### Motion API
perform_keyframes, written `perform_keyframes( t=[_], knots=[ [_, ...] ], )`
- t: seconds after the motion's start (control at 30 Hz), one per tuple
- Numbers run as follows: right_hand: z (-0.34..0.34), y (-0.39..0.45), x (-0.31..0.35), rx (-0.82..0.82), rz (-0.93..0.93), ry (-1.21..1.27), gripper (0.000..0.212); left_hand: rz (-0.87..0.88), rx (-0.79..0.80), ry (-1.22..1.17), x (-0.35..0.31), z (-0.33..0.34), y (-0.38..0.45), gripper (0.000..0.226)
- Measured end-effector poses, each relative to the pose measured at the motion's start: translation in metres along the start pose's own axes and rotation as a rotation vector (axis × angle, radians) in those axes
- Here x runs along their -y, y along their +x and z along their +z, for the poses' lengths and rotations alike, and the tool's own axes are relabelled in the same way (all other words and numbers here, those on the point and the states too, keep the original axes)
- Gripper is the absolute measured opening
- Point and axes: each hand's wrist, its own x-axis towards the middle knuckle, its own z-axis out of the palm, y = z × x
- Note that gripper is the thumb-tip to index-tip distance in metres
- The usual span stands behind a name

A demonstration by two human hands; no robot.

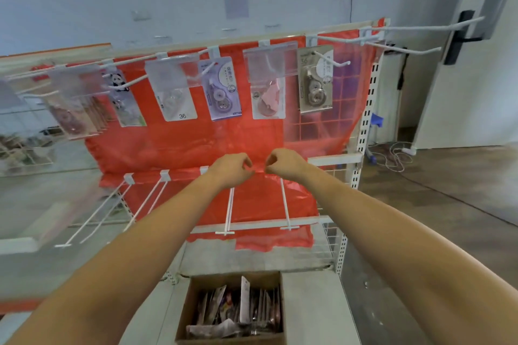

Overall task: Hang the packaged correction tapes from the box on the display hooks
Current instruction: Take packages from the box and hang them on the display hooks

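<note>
1. The packaged correction tapes stand on edge, crowded together in an open cardboard box low in the view, under the rack. Several more already hang from the upper display hooks, among them a purple-carded one and a grey-carded one.
2. Each pack looks like a flat printed card with a clear blister over a small plastic dispenser. I judge it light and fairly stiff, its film glossy and a bit slippery.
3. The best hold is probably a pinch on the card's top edge, beside the hang hole, keeping the hole free for the hook tip; squeezing the blister could dent it.
4. Left hand and right hand are raised side by side in front of the rack. The grip of each has fingers curled and thumb to fingertips, seemingly pinching the thin red plastic sheet at a fold; neither holds a pack.
5. That sheet is translucent, crinkly and limp, draped over a white wire grid.
6. The lower hooks are bare white double-wire prongs, thin, rigid and smooth.
7. Clear plastic label flaps hang in front of some upper hooks.
</note>
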Motion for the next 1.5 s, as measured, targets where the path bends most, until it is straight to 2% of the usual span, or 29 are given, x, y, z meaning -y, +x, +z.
perform_keyframes(
  t=[0.1, 0.3, 0.6, 0.9, 1.17, 1.33, 1.5],
  knots=[
    [0.014, -0.009, 0.012, 0.046, 0.016, -0.144, 0.026, -0.022, 0.016, 0.032, 0.008, 0.004, -0.017, 0.029],
    [0.037, -0.026, 0.037, 0.024, 0.046, -0.237, 0.028, -0.071, 0.045, 0.012, 0.038, 0.006, -0.045, 0.03],
    [0.078, -0.059, 0.091, -0.033, 0.101, -0.24, 0.027, -0.042, 0.044, 0.076, 0.116, -0.015, -0.103, 0.035],
    [0.14, -0.117, 0.122, 0.029, 0.22, -0.213, 0.03, 0.042, 0.1, 0.051, 0.157, -0.002, -0.172, 0.035],
    [0.192, -0.164, 0.101, 0.114, 0.314, -0.189, 0.024, 0.07, 0.212, -0.049, 0.178, 0.049, -0.21, 0.026],
    [0.217, -0.181, 0.07, 0.25, 0.385, -0.232, 0.029, 0.024, 0.307, -0.047, 0.194, 0.099, -0.217, 0.023],
    [0.243, -0.173, 0.032, 0.369, 0.445, -0.286, 0.023, -0.016, 0.353, -0.032, 0.206, 0.146, -0.207, 0.022]
  ],
)
